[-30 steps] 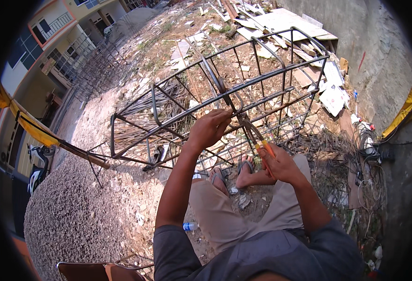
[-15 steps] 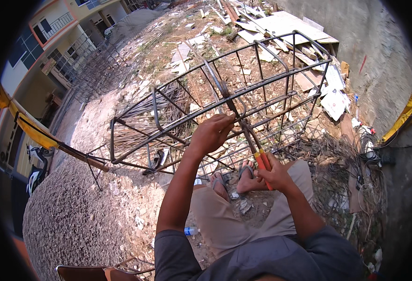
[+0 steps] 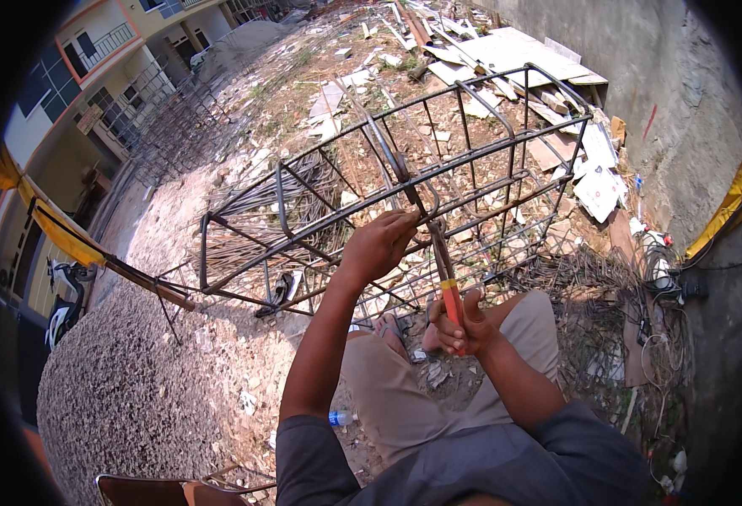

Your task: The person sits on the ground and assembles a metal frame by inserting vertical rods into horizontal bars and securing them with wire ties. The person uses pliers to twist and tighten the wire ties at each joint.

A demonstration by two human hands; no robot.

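A long cage of dark steel rebar stretches across the view in front of me, built of lengthwise bars and bent rectangular stirrups. My left hand is closed at its near side, fingertips on a bar beside the middle stirrups. Just right of those fingertips are the jaws of the pincers, against the steel; what lies between them is too small to make out. Lower down, my right hand wraps round their orange-red handles, which are pressed together, thumb raised along the side.
Loose rebar rods lie beyond the cage at left. A grey gravel heap is at lower left, near a plastic bottle. Boards and rubble cover the far right ground. A concrete wall and tangled cables border the right.
My right hand has swung the pincers' handles slightly down and left and squeezed them together. My left hand stays at nearly the same spot on the cage.
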